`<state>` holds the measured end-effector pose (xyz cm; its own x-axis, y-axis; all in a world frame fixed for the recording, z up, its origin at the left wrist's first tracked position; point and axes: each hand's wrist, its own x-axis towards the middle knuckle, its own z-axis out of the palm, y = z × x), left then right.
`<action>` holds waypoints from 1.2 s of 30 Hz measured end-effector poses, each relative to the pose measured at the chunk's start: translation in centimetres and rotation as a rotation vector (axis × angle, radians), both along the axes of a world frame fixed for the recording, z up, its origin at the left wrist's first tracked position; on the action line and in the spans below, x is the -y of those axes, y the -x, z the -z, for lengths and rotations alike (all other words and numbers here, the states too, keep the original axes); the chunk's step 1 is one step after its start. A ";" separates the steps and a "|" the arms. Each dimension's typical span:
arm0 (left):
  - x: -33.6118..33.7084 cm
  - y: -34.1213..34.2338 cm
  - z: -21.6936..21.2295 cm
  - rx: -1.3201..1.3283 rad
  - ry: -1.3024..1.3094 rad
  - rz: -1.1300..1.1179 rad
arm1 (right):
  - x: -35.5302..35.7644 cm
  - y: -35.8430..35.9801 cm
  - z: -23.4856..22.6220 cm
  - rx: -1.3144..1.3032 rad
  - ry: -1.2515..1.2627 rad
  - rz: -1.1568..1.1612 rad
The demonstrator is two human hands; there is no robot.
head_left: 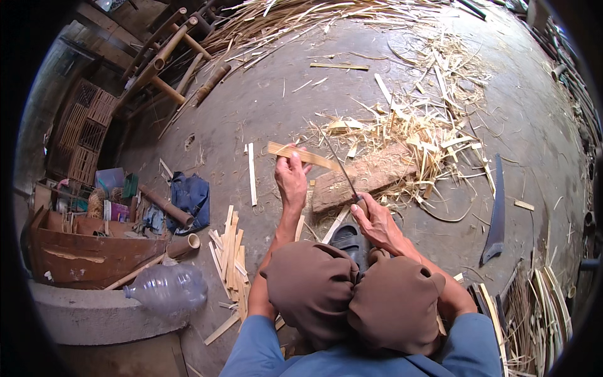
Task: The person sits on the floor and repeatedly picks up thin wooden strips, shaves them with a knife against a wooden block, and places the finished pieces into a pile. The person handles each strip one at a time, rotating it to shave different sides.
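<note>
Left hand (291, 178) has its fingers wrapped round a bamboo strip (303, 155), right hand (375, 221) grips a knife (341, 169) against it, above the wood block (364, 176).

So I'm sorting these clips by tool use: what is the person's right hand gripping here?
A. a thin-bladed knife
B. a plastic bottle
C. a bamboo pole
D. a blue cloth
A: the right hand closes round the handle of a thin-bladed knife, whose blade reaches up to the bamboo strip pinched in the left hand.
</note>
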<state>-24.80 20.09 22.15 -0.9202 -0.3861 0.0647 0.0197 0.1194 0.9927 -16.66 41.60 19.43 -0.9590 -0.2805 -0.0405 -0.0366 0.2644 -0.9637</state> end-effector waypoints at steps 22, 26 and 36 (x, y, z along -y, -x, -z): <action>-0.5 -5.3 -4.1 0.062 0.494 -0.003 | 1.9 0.2 4.0 0.065 0.034 -0.070; -1.4 -6.0 -5.4 0.098 0.525 -0.027 | 2.7 -0.3 1.6 0.025 0.102 -0.177; 0.2 -6.2 -3.6 0.144 0.450 -0.027 | -1.9 1.0 12.8 0.220 -0.109 0.065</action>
<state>-18.60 19.91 25.78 -0.9223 -0.3725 0.1034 -0.1234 0.5372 0.8344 -17.65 43.52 6.60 -0.9395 -0.2014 -0.2770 0.1913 0.3621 -0.9123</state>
